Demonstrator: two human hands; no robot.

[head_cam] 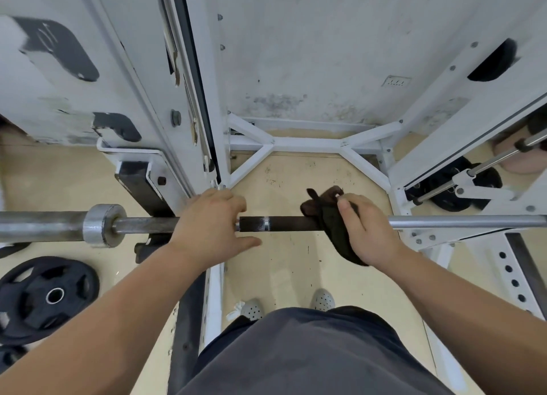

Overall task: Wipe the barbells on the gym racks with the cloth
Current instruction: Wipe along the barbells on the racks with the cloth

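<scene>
A steel barbell (284, 223) lies level across the white rack, running from the left edge to the right edge of the head view. Its middle stretch is dark and rusty. My left hand (210, 226) rests over the bar beside the left upright, fingers curled over the top and thumb spread below. A dark cloth (331, 220) is draped over the bar. My right hand (362, 227) grips that cloth around the bar, with the thumb on top. A loose end of the cloth hangs below my right palm.
White rack uprights (204, 98) rise on the left and right, joined by a floor brace (307, 144) ahead. Black weight plates (48, 295) lie on the floor at the lower left. More plates (455, 187) sit on a peg at the right. My shoes (253, 308) stand below the bar.
</scene>
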